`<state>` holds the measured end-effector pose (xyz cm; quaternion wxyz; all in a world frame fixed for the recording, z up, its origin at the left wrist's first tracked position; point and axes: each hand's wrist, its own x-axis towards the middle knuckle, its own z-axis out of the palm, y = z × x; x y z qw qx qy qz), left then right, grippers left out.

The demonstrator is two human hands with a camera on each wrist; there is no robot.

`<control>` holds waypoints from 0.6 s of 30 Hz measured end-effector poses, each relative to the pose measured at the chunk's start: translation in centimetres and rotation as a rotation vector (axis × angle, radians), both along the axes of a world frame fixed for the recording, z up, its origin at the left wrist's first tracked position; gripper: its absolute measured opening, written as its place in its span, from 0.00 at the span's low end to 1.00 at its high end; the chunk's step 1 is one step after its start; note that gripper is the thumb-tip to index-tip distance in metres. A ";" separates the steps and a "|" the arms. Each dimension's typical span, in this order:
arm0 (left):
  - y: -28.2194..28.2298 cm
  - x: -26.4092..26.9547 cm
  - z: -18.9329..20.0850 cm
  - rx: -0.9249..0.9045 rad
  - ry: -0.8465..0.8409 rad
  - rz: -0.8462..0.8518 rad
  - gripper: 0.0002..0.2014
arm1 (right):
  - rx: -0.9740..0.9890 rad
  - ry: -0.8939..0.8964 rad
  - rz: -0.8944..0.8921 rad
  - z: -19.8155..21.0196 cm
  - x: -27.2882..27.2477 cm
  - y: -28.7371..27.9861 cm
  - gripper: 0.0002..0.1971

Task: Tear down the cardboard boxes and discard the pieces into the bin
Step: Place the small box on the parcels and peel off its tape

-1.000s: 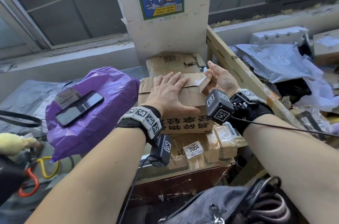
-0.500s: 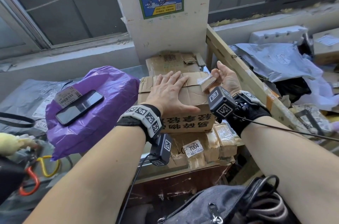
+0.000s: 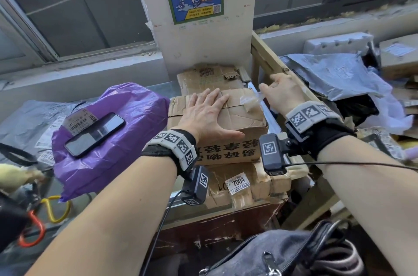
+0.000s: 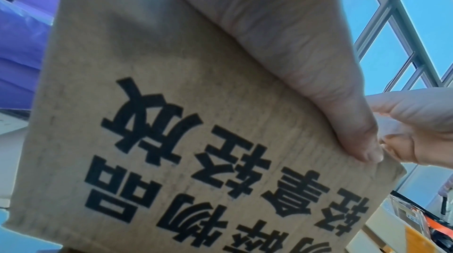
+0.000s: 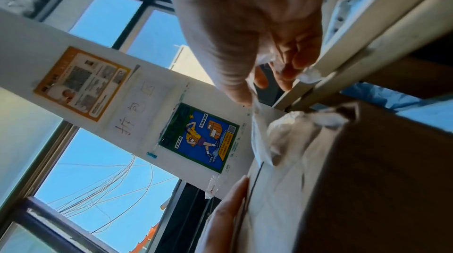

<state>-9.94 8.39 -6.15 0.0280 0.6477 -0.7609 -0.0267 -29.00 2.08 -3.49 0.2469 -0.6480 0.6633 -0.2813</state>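
Observation:
A worn brown cardboard box [image 3: 237,117] with black printed characters on its front [image 4: 171,141] sits on a stack of flattened cardboard. My left hand [image 3: 210,106] lies flat on its top with straight fingers, and the thumb [image 4: 318,82] runs along the front upper edge. To the right of the box, my right hand [image 3: 268,85] is palm down and pinches a strip of clear tape [image 3: 251,99] stretched from the box's top right corner. In the right wrist view thumb and fingers [image 5: 264,75] pinch the tape [image 5: 259,137] above the box edge [image 5: 367,179].
A purple plastic bag [image 3: 108,135] with a phone [image 3: 95,133] on it lies left of the box. A slanted wooden frame [image 3: 282,67] and grey mailer bags [image 3: 334,72] crowd the right. Another taped box [image 3: 208,79] stands behind; a dark bag [image 3: 282,253] is below.
My right hand has turned from palm up to palm down and moved right, away from the box, drawing the tape out. The left hand has stayed flat on the box.

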 end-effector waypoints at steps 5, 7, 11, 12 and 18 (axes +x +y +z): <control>0.0 0.0 -0.1 -0.009 0.006 0.004 0.57 | -0.162 0.182 0.212 0.9 0.6 0.2 0.32; 0.1 0.0 -0.1 -0.012 0.007 0.003 0.57 | -0.083 0.202 0.278 1.2 1.2 0.2 0.20; 0.2 0.0 -0.1 -0.016 0.007 0.004 0.57 | 0.088 0.206 0.312 1.9 2.4 0.6 0.17; 0.2 0.0 -0.1 -0.016 0.007 0.005 0.57 | 0.101 0.249 0.321 2.1 2.7 0.7 0.19; 0.2 0.0 -0.2 -0.012 0.021 0.006 0.56 | 0.201 0.392 0.285 2.7 3.0 0.8 0.27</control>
